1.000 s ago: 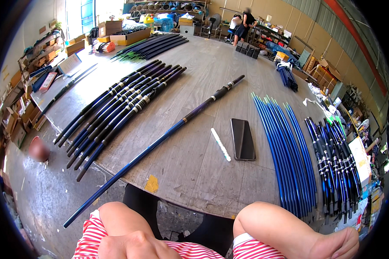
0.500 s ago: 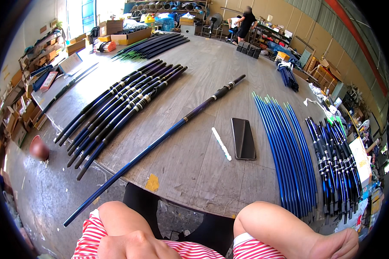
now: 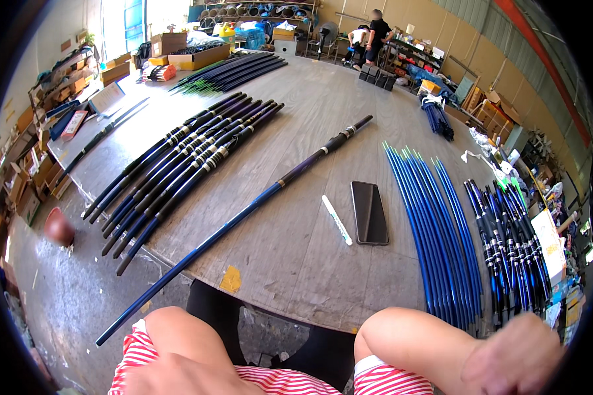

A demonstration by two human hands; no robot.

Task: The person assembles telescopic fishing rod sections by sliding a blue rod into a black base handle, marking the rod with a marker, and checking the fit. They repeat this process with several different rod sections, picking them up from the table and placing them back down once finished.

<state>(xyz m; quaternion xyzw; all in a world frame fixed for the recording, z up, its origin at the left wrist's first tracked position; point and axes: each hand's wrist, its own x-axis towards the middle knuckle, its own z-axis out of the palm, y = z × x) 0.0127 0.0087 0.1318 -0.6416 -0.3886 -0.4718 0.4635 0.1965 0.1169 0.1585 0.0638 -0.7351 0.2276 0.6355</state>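
Note:
Both arms are bent at the lower edge, in red-and-white striped sleeves. My left hand (image 3: 178, 376) lies low against my body, blurred and cut off by the frame, its fingers hidden. My right hand (image 3: 517, 359) is raised at the lower right, smeared by motion, near a bundle of dark fishing rods (image 3: 510, 257) with silver rings. Nothing can be made out in either hand. A single long blue-black fishing rod (image 3: 244, 214) lies diagonally over the table, its near end past the edge. Slim blue rod sections (image 3: 435, 230) with green tips lie at the right.
On the grey table (image 3: 290, 263) lie a white marker (image 3: 337, 220) and a black phone (image 3: 369, 214). Several assembled rods (image 3: 191, 158) rest at the left; more green-tipped sections (image 3: 237, 71) lie farther back. Two people (image 3: 377, 36) are at the far end.
My right hand has risen and is now blurred. My left hand has shifted slightly left and blurred. At the back, the standing person has moved and another figure shows more. Rods, marker and phone stay put.

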